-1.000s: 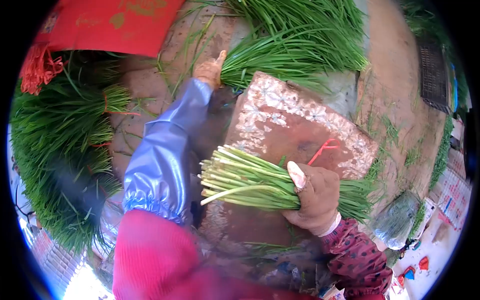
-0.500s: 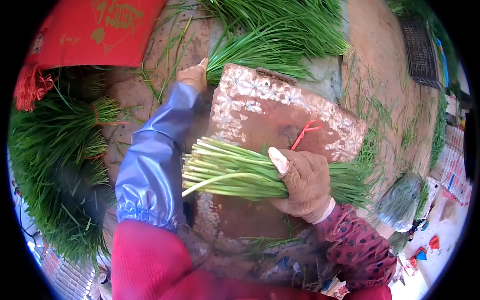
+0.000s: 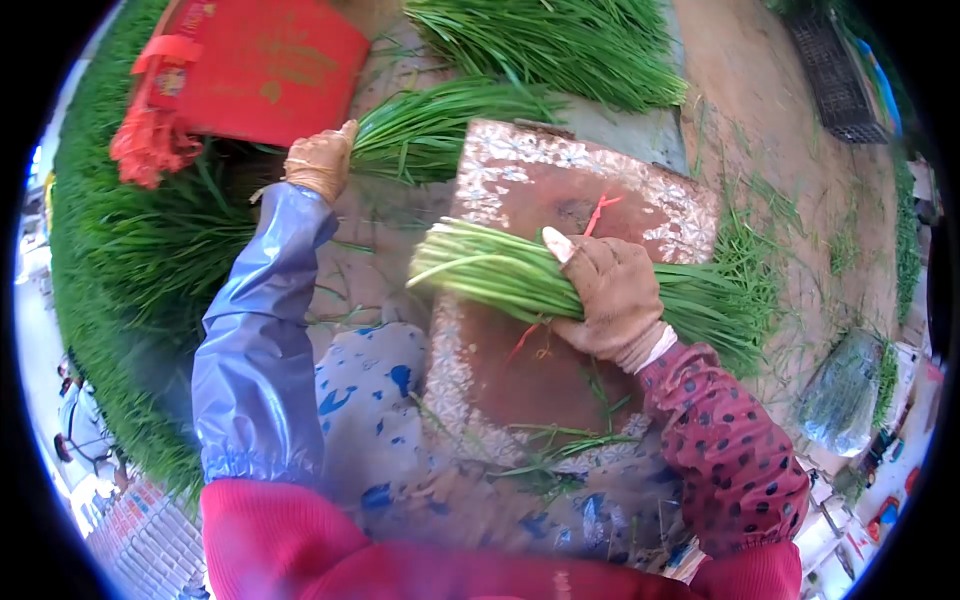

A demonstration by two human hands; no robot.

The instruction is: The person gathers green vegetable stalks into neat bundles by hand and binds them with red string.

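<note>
My right hand [image 3: 612, 297], in a brown knit glove with the thumb tip exposed, grips a bunch of garlic chives [image 3: 492, 262]. Its pale cut ends point left and its leaves spread right. Below it is a worn brown board [image 3: 500, 370] with a white flower border. A thin red tie [image 3: 601, 212] lies under the bunch, its ends showing on both sides. Further left, my gloved left hand [image 3: 322, 162] is closed on the base of a second bunch of garlic chives [image 3: 425, 128], whose leaves trail right. The fingers of that hand are partly hidden.
A large pile of garlic chives [image 3: 570, 50] lies beyond the board. At the upper left are a red bag [image 3: 275, 75] and red ties [image 3: 150, 140], beside heaped chives [image 3: 130, 330]. A black crate [image 3: 835, 80] and a plastic-wrapped bundle [image 3: 845, 395] are at the right.
My left hand has moved left, drawing its chives away from the main pile. The right hand still holds its bunch, now slightly higher in view. The whole view has shifted.
</note>
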